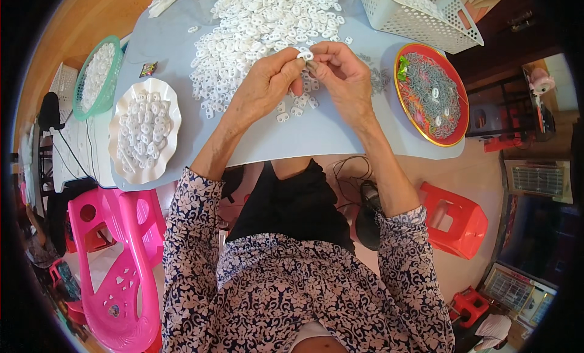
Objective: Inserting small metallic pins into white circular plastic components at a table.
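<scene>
Between the fingertips of both hands is a small white plastic piece (305, 53), oval with two holes. My left hand (272, 79) pinches it from the left. From the other side, the thumb and fingers of my right hand (344, 73) press on it. Just beyond and to the left lies a large heap of similar white pieces (255, 30) on the pale grey table (274, 143). Small grey metal parts (378, 79) are scattered right of my right hand. A red dish (460, 103) at the right holds many more of them, with a few white pieces among them.
At the left stands a scalloped white dish (172, 149) of white pieces, near a small wrapped packet (148, 69). A green basket (79, 103) is beyond it. A white perforated basket (420, 29) stands far right. Below are a pink chair (115, 280) and a red stool (465, 228).
</scene>
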The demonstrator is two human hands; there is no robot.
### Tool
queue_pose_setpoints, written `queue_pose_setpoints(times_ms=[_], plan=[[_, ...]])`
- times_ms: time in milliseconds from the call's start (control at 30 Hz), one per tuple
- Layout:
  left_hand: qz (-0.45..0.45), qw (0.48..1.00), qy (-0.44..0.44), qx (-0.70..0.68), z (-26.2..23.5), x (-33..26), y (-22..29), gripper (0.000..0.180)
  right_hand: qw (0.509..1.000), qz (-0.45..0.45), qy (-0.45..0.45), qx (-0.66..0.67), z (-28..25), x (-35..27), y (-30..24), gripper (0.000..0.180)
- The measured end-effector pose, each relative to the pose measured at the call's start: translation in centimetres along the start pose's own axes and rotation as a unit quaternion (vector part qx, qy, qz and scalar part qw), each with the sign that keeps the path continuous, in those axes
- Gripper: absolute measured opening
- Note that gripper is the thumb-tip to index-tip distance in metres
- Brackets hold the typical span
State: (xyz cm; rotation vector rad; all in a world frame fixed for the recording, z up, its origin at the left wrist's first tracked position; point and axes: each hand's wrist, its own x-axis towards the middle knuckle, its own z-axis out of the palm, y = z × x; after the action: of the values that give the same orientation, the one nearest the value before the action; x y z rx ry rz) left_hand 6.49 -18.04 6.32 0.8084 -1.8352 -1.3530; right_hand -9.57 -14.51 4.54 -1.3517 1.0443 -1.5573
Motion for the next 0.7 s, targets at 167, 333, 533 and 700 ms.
queue_pose_setpoints(times_ms=[167, 333, 533, 700], plan=[[-0.043, 0.999, 0.013, -0.009, -0.25, 0.09, -0.42, 0.027, 0.999, 0.003, -0.015, -0.031, 0.19, -0.17, -0.25, 0.023], [-0.054, 0.997, 0.023, -0.056, -0.30, 0.09, 0.12, 0.028, 0.999, -0.012, -0.029, -0.005, 0.08, -0.18, -0.24, 0.024], [-0.012, 0.999, 0.036, -0.020, 0.02, 0.20, 0.40, 0.026, 0.999, -0.001, -0.047, 0.021, 0.30, -0.12, -0.48, 0.024], [-0.002, 0.999, 0.036, -0.027, 0.17, 0.09, 0.30, 0.025, 1.000, -0.004, -0.015, -0.002, 0.06, -0.25, -0.39, 0.023]])
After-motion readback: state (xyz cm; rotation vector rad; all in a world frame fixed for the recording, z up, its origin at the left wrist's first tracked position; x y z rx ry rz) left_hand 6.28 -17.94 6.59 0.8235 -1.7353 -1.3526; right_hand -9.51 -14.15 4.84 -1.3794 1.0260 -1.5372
